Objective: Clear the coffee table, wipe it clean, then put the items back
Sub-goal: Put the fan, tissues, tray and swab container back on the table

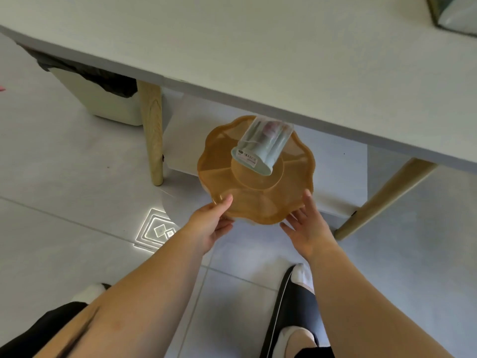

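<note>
White worktop [258,47], oval-edged, on pale wooden legs [152,130], spans the upper view; its visible surface is bare save for a dark-framed object [454,14] at the far right corner, cut off by the frame. Grey floor tiles [64,177] lie below, with a bright patterned light patch [157,228] near my left arm. Cream bin [103,99] with a black liner stands under the worktop at left. White lower shelf [335,177] sits beneath the worktop edge.

Amber translucent tray [255,177], scalloped rim, divided into compartments around a round centre, is partly under the worktop edge, over the lower shelf. A pale blue canister [260,148] with clear cover stands tilted on its centre; contents unclear.

My left hand [206,226] clasps the tray's near rim, thumb on top. My right hand [307,226] grips the near-right rim, fingers beneath.
</note>
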A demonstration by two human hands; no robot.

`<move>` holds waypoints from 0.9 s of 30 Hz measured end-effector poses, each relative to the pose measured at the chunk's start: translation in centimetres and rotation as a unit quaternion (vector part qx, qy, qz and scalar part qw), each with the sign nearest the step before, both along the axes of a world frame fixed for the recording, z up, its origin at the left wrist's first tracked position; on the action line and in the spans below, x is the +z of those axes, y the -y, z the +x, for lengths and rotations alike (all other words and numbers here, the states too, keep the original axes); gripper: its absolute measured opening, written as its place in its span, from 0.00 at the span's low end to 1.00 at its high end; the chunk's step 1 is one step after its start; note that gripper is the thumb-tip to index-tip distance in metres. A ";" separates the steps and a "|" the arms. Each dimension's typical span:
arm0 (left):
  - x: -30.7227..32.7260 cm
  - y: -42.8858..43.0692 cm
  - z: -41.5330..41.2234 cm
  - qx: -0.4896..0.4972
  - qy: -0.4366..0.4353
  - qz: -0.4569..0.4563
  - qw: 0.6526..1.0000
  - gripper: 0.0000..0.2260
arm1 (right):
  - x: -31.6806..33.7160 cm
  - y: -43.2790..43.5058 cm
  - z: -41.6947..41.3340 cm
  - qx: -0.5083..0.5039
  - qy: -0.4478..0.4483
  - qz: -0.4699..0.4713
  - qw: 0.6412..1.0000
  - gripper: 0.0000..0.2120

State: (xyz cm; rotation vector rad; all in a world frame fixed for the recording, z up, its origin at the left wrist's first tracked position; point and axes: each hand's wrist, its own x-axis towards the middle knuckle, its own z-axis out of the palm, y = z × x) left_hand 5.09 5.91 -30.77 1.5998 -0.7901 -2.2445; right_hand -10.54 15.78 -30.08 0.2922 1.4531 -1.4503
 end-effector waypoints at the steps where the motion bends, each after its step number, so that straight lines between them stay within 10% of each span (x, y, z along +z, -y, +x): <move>1: -0.1 -0.1 0.5 -0.003 0.003 0.000 1.000 0.09 | 0.1 -0.2 -0.1 -0.004 -0.001 -0.002 1.000 0.27; 8: 0.3 -1.0 3.1 -0.006 -0.013 -0.005 1.000 0.12 | 1.0 -1.6 0.2 0.034 -0.015 -0.036 0.999 0.06; 27: 12.9 -11.3 14.5 0.003 -0.010 -0.037 0.999 0.08 | 10.9 -9.9 9.7 0.122 -0.021 -0.089 0.988 0.05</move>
